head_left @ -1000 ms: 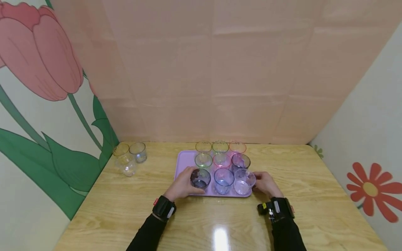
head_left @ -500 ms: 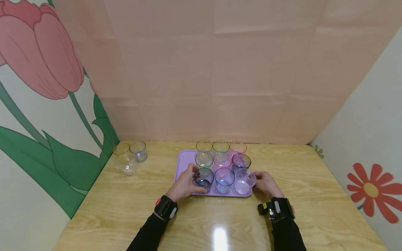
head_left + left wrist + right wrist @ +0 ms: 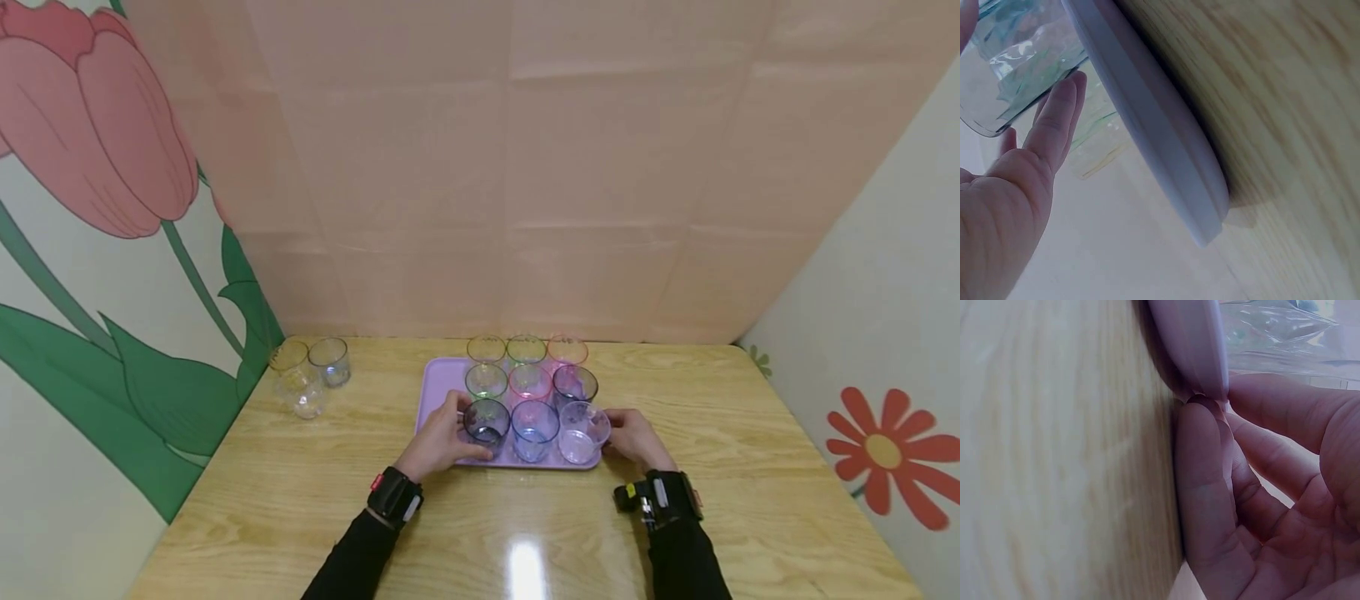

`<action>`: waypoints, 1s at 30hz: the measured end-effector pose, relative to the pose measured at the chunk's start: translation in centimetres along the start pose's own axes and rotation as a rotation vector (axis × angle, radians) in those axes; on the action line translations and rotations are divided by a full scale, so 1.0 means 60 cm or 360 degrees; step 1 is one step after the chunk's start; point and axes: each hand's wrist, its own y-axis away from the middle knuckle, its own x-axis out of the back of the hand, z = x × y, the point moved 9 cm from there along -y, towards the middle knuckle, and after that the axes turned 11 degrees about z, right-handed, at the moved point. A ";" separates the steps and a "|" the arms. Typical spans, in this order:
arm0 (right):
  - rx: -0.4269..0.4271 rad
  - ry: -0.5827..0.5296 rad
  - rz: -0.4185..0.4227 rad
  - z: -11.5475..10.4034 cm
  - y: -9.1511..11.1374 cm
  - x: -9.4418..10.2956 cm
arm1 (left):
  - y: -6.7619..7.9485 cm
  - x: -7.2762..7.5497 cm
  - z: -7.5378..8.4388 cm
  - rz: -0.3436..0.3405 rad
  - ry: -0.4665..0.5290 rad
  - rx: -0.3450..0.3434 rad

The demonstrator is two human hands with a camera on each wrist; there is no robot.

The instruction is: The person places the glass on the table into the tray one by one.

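A dark-rimmed glass stands at the front left of a purple tray. My left hand holds it from the left, thumb in front and fingers behind; in the left wrist view these fingers lie along the glass. Close beside it is a blue glass, then a clear glass. At the tray's front right corner my right hand pinches the rim; in the right wrist view thumb and fingertips meet the tray edge. Part of the right fingers is hidden in the head view.
Behind the front row, several glasses with green, pink, yellow and dark rims stand on the tray. Off to the left on the wooden table are three more, including a dark-rimmed glass. A pinkish covering hangs along the back.
The dark-rimmed glass in my left hand has moved slightly right, up close to the blue glass, then stayed there. My right hand has kept its place at the tray.
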 end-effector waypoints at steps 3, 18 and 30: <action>0.0007 -0.0003 0.0008 -0.001 0.000 0.000 | -0.001 -0.001 -0.001 -0.0002 0.0009 0.0004; 0.0003 0.0011 0.0009 0.000 0.002 0.001 | 0.001 0.006 0.003 -0.0024 0.0060 -0.0014; -0.0021 -0.0039 0.0010 0.004 0.002 -0.001 | -0.005 0.025 -0.003 -0.0053 0.0165 -0.0007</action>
